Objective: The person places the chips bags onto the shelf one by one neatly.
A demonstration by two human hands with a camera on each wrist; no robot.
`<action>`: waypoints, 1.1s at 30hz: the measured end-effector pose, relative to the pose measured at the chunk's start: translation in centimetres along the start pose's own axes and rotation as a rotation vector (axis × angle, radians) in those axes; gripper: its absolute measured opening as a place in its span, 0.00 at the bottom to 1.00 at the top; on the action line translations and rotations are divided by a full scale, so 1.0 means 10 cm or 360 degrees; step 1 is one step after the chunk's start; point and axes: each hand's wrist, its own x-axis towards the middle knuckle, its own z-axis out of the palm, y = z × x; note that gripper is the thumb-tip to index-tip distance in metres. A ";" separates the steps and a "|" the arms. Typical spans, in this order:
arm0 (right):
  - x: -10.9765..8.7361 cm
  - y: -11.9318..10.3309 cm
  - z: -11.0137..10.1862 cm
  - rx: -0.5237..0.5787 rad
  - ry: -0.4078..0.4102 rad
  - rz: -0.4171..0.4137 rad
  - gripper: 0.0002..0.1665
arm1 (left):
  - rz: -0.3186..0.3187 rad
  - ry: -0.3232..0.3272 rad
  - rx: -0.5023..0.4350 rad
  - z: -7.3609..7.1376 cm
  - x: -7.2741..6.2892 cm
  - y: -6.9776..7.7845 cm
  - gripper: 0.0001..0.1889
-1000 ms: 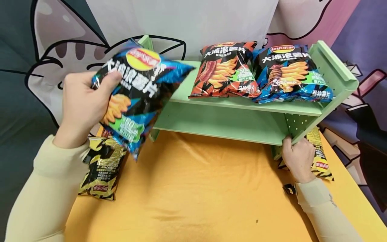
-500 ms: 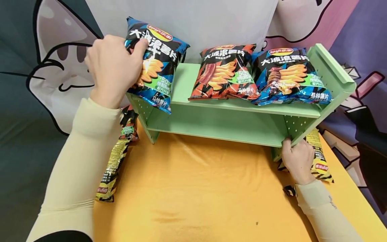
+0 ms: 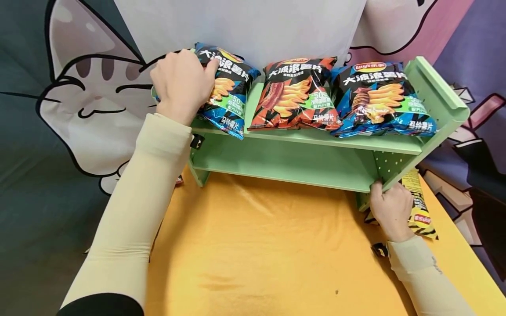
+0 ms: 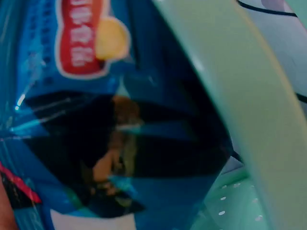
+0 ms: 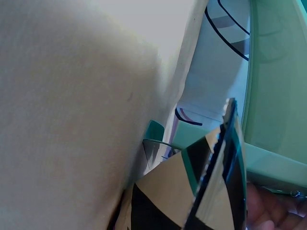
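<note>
We see the left hand (image 3: 179,85) gripping the left side of a blue chip bag (image 3: 233,94), thumb across its front, at the left end of the upper shelf of the green rack (image 3: 288,160); we cannot tell whether the bag's weight rests there. The right hand (image 3: 393,210) is curled round the rack's lower right corner, partly covering a yellow bag (image 3: 419,202) behind it. Along the shelf we find a red bag (image 3: 294,98), then another blue bag (image 3: 381,103), while the left sleeve (image 3: 146,175) blocks our view of the tabletop's left side
</note>
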 end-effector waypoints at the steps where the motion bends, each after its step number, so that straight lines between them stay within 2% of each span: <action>1: 0.00 0.00 0.00 -0.0002 -0.0001 -0.0003 0.25 | -0.0003 -0.0032 0.0015 0.01 0.01 0.00 0.44; 8: 0.00 0.00 -0.02 -0.0008 -0.0005 0.0002 0.25 | -0.0020 -0.0310 0.0106 0.08 0.02 0.01 0.47; 11: 0.00 0.00 -0.03 -0.0013 -0.0008 0.0007 0.25 | -0.0005 -0.0341 0.0080 0.12 0.02 0.01 0.46; 16: 0.00 0.00 -0.03 -0.0013 -0.0001 0.0003 0.25 | 0.0022 -0.0303 -0.0007 0.17 0.04 0.00 0.45; 19: -0.01 0.00 -0.03 -0.0015 -0.0002 -0.0008 0.24 | 0.0066 -0.0227 -0.0047 0.20 0.04 -0.02 0.41; 25: -0.03 -0.01 -0.04 -0.0018 -0.0014 0.0012 0.26 | 0.0181 0.0018 -0.0065 0.20 0.00 -0.06 0.35; 29: -0.03 -0.03 -0.04 -0.0011 -0.0024 0.0019 0.26 | 0.0256 0.0222 -0.0223 0.15 -0.10 -0.15 0.32; 33: -0.01 -0.04 -0.04 -0.0006 -0.0020 0.0011 0.26 | 0.0423 0.0452 -0.0394 0.08 -0.27 -0.29 0.29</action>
